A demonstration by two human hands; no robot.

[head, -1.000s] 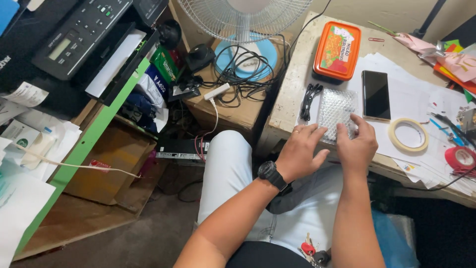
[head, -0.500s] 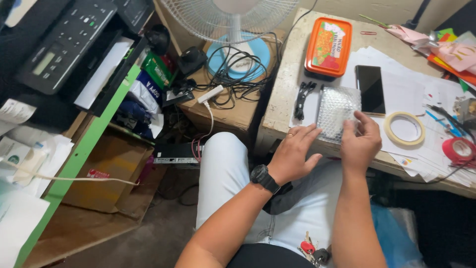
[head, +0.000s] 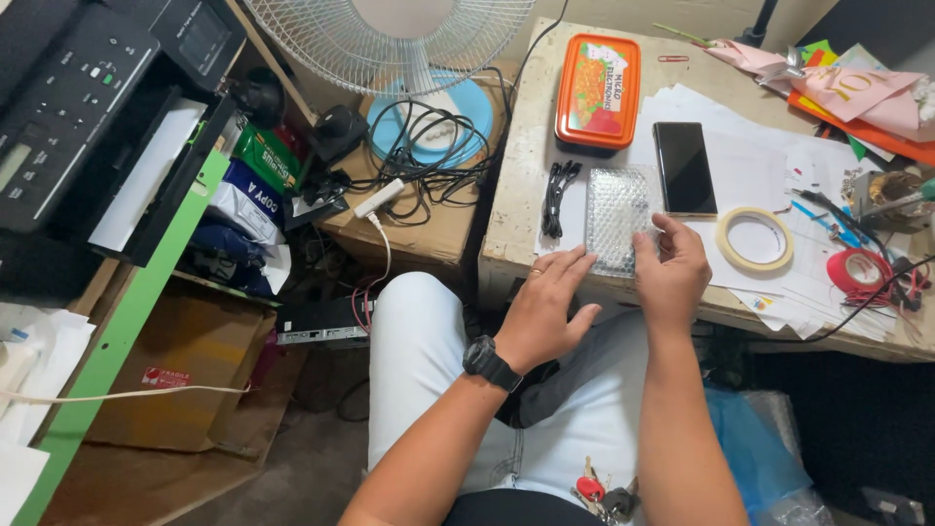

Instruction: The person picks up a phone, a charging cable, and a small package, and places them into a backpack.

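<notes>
A: Two hands are being laid at the near end of a small rectangular pad of clear bubble wrap (head: 617,219), which is lying flat on white paper sheets (head: 750,175) near the front edge of the worn cream-coloured table (head: 516,195).

B: How are the hands being held?

A: The left hand (head: 547,307), above a wrist with a black watch (head: 490,363), is being held flat and open with its fingertips at the pad's near left corner; nothing is being gripped. The right hand (head: 674,271) is being curled loosely at the near right corner, thumb and forefinger at the edge. Whether the edge is actually being pinched cannot be told.

B: How much is being judged as done?

A: Little, it is being judged. The pad is lying spread out, neither folded nor rolled, and nothing is being wrapped in it. A black rectangular smartphone (head: 684,166) is lying just beside it to the right, uncovered. A bundled black cable (head: 557,195) is lying just to its left, also bare.

B: And the fastening?

A: A ring of cream masking tape (head: 754,239) is lying untouched, near the right hand, and a red tape roll (head: 857,273) is lying further right. No strip is being seen on the pad. An orange lidded plastic box (head: 596,90) is standing closed behind it.
</notes>
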